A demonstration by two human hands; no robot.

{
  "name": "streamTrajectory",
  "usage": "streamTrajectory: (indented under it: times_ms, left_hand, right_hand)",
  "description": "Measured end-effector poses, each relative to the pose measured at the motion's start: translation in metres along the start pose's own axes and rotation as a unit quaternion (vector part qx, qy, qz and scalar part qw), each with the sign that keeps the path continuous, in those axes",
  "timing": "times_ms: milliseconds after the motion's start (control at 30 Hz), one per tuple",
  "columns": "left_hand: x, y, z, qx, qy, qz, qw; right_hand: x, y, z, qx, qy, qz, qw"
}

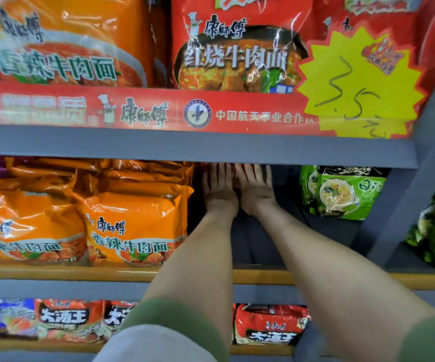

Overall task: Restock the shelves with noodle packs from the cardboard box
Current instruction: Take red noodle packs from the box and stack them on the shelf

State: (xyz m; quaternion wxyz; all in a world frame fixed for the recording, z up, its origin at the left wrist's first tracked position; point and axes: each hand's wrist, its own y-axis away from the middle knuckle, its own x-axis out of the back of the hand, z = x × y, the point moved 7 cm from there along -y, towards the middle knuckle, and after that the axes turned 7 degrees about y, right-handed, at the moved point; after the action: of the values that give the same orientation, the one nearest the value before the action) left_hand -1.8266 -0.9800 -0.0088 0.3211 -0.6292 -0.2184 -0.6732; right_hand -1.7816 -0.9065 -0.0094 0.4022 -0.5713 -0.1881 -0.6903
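Your left hand (220,190) and right hand (257,192) reach deep into the middle shelf (250,241), each grip spread flat on a red noodle pack (233,178) at the back, beside the orange packs (135,218).

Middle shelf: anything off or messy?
Nothing spilled or torn. The orange packs left of the gap sit heaped and tilted, not squared. The left hand and right hand press flat on a red pack far back.

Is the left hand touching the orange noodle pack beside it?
Apart. The head view shows a dark gap between the left hand, fingers straight, and the nearest orange noodle pack.
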Motion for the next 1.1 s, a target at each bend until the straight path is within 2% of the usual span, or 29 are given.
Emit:
streamTrajectory:
  times_ms: [133, 233, 367, 533, 600, 733, 833, 900, 967, 1100]
  left_hand:
    - [0.0, 0.034, 0.004, -0.007, -0.038, -0.051, 0.998]
    - [-0.005, 0.067, 0.001, 0.004, -0.028, -0.105, 0.994]
    - [0.006, 0.111, 0.006, -0.007, -0.028, -0.114, 0.993]
    - [0.049, 0.163, 0.013, -0.036, 0.042, -0.054, 0.997]
    - [0.071, 0.185, 0.006, -0.043, 0.084, -0.004, 0.996]
    - [0.094, 0.251, -0.017, -0.043, 0.137, 0.095, 0.985]
    - [0.078, 0.313, -0.046, -0.018, 0.2, 0.119, 0.972]
    - [0.051, 0.349, -0.072, 0.01, 0.214, 0.106, 0.971]
    - [0.013, 0.384, -0.105, 0.051, 0.221, 0.059, 0.972]
    - [-0.077, 0.455, -0.193, 0.191, 0.218, -0.04, 0.956]
  right_hand:
    - [0.005, 0.037, -0.003, 0.02, 0.002, -0.028, 0.999]
    - [0.008, 0.077, -0.006, 0.033, -0.028, -0.06, 0.997]
    - [0.026, 0.131, -0.004, 0.054, -0.083, -0.09, 0.991]
    - [0.077, 0.174, -0.001, 0.089, -0.162, -0.031, 0.982]
    - [0.099, 0.19, -0.003, 0.101, -0.164, 0.037, 0.98]
    - [0.129, 0.244, -0.023, 0.173, -0.241, 0.201, 0.934]
    - [0.123, 0.291, -0.052, 0.217, -0.293, 0.215, 0.906]
    - [0.102, 0.314, -0.08, 0.231, -0.318, 0.171, 0.904]
    - [0.073, 0.338, -0.117, 0.265, -0.324, 0.075, 0.905]
    - [0.007, 0.384, -0.192, 0.329, -0.299, -0.074, 0.893]
